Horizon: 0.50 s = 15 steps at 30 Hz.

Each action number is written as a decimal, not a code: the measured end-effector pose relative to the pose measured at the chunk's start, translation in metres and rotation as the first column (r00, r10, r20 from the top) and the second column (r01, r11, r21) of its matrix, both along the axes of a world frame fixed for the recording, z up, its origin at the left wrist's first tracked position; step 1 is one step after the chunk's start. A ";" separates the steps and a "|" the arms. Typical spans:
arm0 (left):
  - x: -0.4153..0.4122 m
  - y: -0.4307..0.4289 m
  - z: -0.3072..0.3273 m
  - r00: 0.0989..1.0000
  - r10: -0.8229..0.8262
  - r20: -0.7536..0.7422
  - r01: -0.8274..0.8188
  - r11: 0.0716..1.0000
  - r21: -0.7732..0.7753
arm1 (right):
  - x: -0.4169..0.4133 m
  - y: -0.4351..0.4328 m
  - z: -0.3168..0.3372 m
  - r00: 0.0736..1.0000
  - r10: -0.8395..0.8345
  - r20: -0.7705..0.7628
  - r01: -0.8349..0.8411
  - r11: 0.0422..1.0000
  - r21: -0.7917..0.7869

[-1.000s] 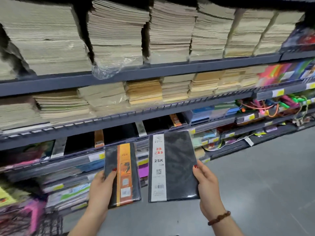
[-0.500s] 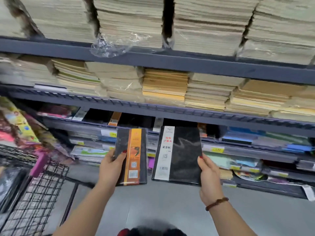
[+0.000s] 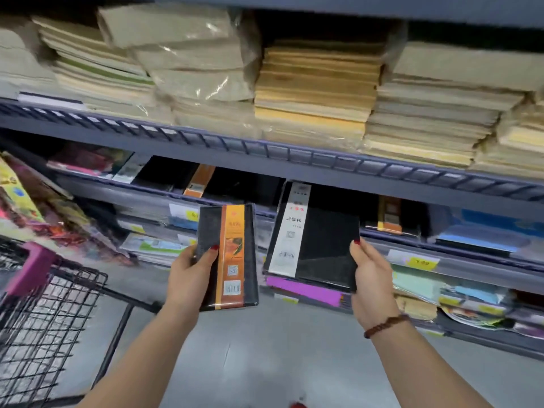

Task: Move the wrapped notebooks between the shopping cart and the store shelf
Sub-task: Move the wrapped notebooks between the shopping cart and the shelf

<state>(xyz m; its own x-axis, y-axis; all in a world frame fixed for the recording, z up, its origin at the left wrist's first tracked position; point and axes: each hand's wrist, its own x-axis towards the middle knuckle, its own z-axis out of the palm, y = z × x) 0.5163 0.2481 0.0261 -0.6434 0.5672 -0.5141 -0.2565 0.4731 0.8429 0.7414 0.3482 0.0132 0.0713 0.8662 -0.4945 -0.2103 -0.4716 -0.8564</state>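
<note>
Notebooks (image 3: 227, 256) (image 3: 316, 240) in both hands, cart (image 3: 44, 328) beside.

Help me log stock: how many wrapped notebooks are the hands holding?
2. The orange-banded notebook is in the left hand; the white-banded notebook is in the right hand, nearer the shelf. More may lie on it.

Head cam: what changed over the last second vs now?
Both hands carried their notebooks in toward the shelf. The right hand now tips the white-banded notebook top-first into the shelf gap among the black notebooks; the left hand lifted the orange-banded notebook closer to the shelf. The view swung left, bringing the cart in. Both grips are unchanged; nothing was released.
</note>
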 end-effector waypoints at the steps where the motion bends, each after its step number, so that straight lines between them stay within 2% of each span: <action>1: -0.002 0.001 -0.006 1.000 -0.001 0.011 0.001 1.000 0.001 | 0.000 0.000 0.001 0.998 0.070 -0.004 -0.070 0.997 0.018; 3: -0.006 0.002 -0.016 1.000 -0.003 0.029 0.003 1.000 -0.001 | 0.003 -0.005 0.003 0.976 0.217 -0.037 -0.214 0.975 0.068; 5: -0.008 0.002 -0.022 0.999 -0.006 0.043 0.006 1.000 0.009 | 0.009 -0.012 0.003 0.950 0.311 0.027 -0.312 0.943 0.121; 7: -0.011 0.001 -0.027 0.999 -0.007 0.052 0.006 1.000 0.029 | 0.009 -0.019 0.001 0.871 0.406 0.276 -0.466 0.861 0.205; 8: -0.012 0.001 -0.029 0.999 -0.011 0.053 0.009 0.999 0.035 | 0.008 -0.021 -0.003 0.794 0.418 0.441 -0.549 0.805 0.226; 10: -0.014 0.002 -0.032 0.998 -0.031 0.055 0.028 0.998 0.052 | 0.004 -0.022 -0.010 0.677 0.318 0.664 -0.611 0.745 0.267; 12: -0.015 0.006 -0.034 0.997 -0.052 0.051 0.049 0.997 0.063 | -0.002 -0.020 -0.018 0.654 0.202 0.729 -0.593 0.736 0.328; 15: -0.019 0.012 -0.039 0.998 -0.061 0.036 0.057 0.995 0.087 | -0.011 -0.013 -0.028 0.529 0.003 0.849 -0.602 0.707 0.372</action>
<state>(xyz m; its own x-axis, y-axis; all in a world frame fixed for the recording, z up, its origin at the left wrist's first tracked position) 0.4973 0.2602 -0.0126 -0.5883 0.6466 -0.4856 -0.2630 0.4149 0.8710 0.7301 0.3348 -0.0150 -0.1875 0.9623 0.1971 0.6851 0.2719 -0.6758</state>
